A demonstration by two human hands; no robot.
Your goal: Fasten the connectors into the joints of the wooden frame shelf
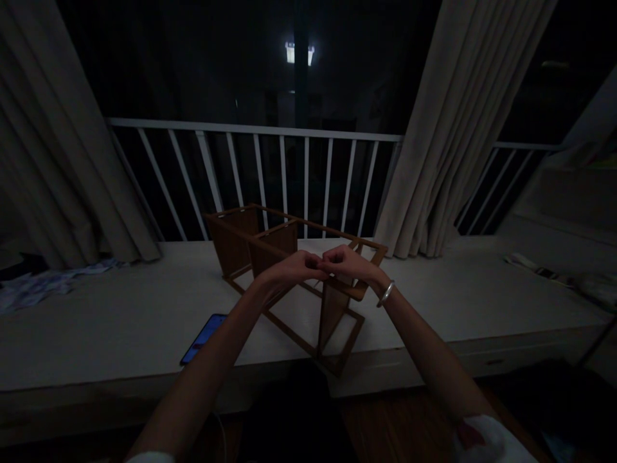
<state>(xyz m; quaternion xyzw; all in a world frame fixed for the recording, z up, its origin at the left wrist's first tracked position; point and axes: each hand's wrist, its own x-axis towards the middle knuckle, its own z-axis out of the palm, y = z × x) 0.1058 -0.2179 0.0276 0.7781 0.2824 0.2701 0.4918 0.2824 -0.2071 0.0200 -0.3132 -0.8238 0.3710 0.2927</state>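
Observation:
A brown wooden shelf frame [289, 331] lies on its side on the white window ledge [144, 315], with several panels set across it. Over its right part, my left hand [296, 267] and my right hand [347, 262] meet fingertip to fingertip. Fingers on both hands are pinched together; anything between them is too small or dark to make out. Behind the hands, part of the frame's upper rail is hidden. A silver bangle [386, 294] circles my right wrist.
A phone [205, 337] with a lit screen lies on the ledge beside my left forearm. White railing [255, 130] runs along the dark window, between beige curtains [453, 128]. Crumpled cloth [53, 283] lies at the far left, and a dark heap [559, 399] sits at lower right.

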